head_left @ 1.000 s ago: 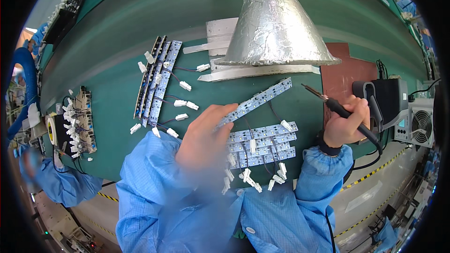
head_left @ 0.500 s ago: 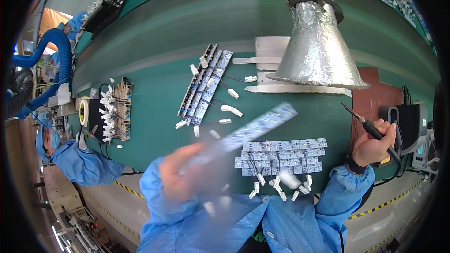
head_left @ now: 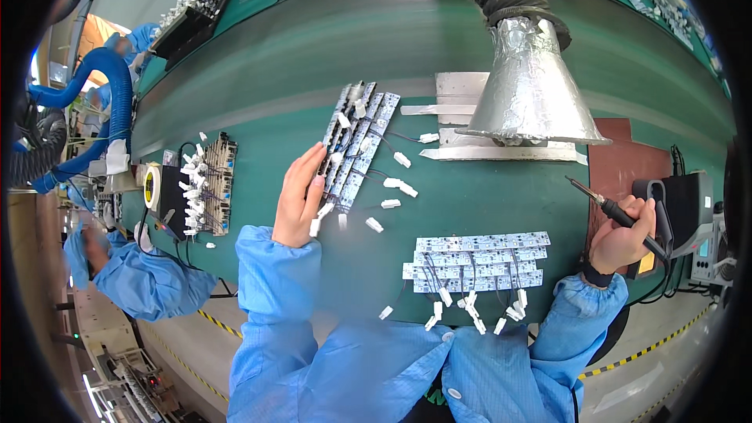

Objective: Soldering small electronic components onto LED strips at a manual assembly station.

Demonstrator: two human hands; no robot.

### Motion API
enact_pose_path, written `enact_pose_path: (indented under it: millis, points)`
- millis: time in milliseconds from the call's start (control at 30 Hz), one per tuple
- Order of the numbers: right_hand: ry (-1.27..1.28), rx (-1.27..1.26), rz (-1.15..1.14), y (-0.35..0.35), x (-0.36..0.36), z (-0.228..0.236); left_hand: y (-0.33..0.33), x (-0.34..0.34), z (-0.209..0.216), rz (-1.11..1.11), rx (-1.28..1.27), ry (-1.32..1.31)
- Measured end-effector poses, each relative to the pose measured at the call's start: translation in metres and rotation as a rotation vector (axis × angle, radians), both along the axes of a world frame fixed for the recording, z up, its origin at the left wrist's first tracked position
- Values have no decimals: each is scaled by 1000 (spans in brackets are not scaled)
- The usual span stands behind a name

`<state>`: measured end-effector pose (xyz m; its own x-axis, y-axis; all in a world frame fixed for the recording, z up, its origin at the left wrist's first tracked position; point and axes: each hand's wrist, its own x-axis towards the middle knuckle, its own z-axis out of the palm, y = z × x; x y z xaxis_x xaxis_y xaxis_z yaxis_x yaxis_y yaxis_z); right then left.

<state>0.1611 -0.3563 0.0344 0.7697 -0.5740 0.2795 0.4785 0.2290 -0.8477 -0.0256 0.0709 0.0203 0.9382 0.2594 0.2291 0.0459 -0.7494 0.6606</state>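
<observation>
Near the middle left of the bench lies a stack of narrow LED circuit boards (head_left: 359,155), slanted, with wires and white plugs hanging off. My left hand (head_left: 298,197) rests against the left edge of that stack, fingers stretched out along the leftmost board. The lower part of that board is partly hidden by the hand. On the right, my right hand (head_left: 624,241) grips the handle of a soldering iron (head_left: 613,210), its tip pointing up and left. Between the hands, near the front edge, several more LED boards (head_left: 479,244) lie overlapping, their wired white connectors (head_left: 473,305) toward me.
A foil-covered extraction hood (head_left: 533,86) hangs over pale metal bars (head_left: 501,153). The soldering station (head_left: 689,215) stands at far right beside a brown mat (head_left: 623,158). Another board bundle (head_left: 223,184) sits at left, near a person in blue (head_left: 149,274).
My left hand has carried an LED board away from in front of me, up and left onto the slanted stack. My right hand holds the soldering iron nearly still.
</observation>
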Motion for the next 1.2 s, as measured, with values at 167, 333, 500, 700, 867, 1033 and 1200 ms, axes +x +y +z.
enact_pose_path:
  millis: [167, 333, 500, 700, 867, 1033, 1200]
  points:
    - [-2, 12, 38, -3, 0, -2, 9, -10, 24, -185, -89, 92]
    - [-18, 7, 105, -5, 0, -5, -3, -8, 44, -366, 366, 167]
    - [-20, 3, 130, -9, -1, -6, -10, 35, 36, -505, 495, 37]
    - [-25, 30, 130, -13, -1, -8, -5, 92, 17, -395, 510, -31]
    - [-34, 34, 136, -14, -3, -5, 17, 210, -2, -234, 492, -92]
    - [-30, 52, 126, -11, 0, -9, 42, 275, -8, -129, 505, -110]
    - [-39, 19, 145, -13, -3, -7, 47, 232, -11, -153, 537, -97]
